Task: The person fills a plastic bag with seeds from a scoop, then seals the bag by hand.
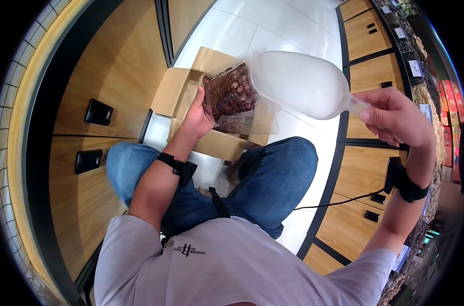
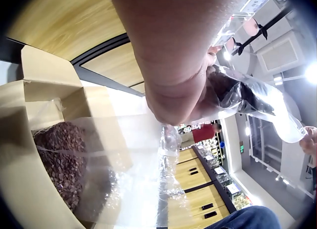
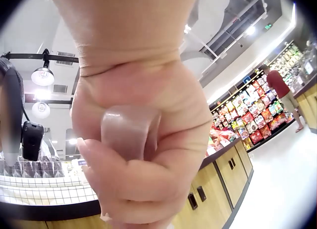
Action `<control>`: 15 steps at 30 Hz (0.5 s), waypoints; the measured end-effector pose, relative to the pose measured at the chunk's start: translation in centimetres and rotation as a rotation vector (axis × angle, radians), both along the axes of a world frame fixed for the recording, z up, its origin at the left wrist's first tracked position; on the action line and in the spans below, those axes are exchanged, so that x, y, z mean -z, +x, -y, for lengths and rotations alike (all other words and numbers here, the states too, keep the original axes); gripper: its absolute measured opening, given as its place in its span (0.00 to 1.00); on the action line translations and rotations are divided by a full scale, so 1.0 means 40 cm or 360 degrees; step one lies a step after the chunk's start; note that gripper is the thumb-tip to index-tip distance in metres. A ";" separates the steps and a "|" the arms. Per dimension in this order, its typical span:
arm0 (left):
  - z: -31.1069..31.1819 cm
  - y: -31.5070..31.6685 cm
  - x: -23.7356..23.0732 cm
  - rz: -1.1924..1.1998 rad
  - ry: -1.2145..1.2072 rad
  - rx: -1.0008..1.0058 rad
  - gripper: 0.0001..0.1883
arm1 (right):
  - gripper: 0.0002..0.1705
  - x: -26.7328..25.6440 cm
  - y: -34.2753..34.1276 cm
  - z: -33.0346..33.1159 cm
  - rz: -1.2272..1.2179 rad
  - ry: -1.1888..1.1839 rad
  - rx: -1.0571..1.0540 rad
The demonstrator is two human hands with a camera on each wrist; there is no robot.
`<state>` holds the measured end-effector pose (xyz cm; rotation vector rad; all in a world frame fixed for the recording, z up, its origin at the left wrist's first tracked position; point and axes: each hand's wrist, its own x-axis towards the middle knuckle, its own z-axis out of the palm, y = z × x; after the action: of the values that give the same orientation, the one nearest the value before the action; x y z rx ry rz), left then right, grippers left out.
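Observation:
My right hand (image 1: 395, 116) grips the handle of a translucent plastic scoop (image 1: 303, 84); the handle end (image 3: 130, 132) shows in the right wrist view within the curled fingers of that hand (image 3: 143, 174). The scoop's mouth meets the opening of a clear bag (image 1: 232, 92) with dark reddish-brown pieces in it. At the bag's left side, my left hand (image 1: 198, 120) holds it, thumb up; its far fingers are hidden. Below the bag stands an open cardboard box (image 1: 221, 145), where the left wrist view shows more dark flat pieces (image 2: 62, 159) inside a clear liner (image 2: 133, 154).
Wooden cabinets (image 1: 109, 61) with black handles line the left, and more cabinets (image 1: 364, 168) the right, below a counter with price labels. White floor tiles (image 1: 288, 25) lie between them. A black cable (image 1: 339, 203) runs to the right wrist. A person in red (image 3: 280, 85) stands far off.

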<state>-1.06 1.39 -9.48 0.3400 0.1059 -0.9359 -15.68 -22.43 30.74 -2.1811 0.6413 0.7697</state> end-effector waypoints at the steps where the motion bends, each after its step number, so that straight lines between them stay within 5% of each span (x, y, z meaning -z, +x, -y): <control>1: 0.001 -0.001 -0.011 -0.0032 -0.0015 0.0013 0.29 | 0.26 0.001 -0.001 -0.007 0.0016 0.0002 -0.0008; 6: 0.011 0.001 0.014 0.0012 0.0020 -0.0001 0.38 | 0.27 -0.021 -0.017 -0.009 0.0133 -0.0010 0.0000; 9: 0.000 0.005 -0.013 -0.0026 -0.0176 0.0029 0.29 | 0.29 -0.027 -0.050 0.024 0.0273 0.0051 0.0150; 15: -0.001 0.010 -0.021 -0.0173 -0.0147 -0.0150 0.27 | 0.27 0.055 -0.112 0.149 0.0477 0.0319 0.0622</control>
<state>-0.64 1.42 -8.63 0.1971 0.1763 -0.8627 -20.16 -28.39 28.55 -1.8579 0.7663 0.2812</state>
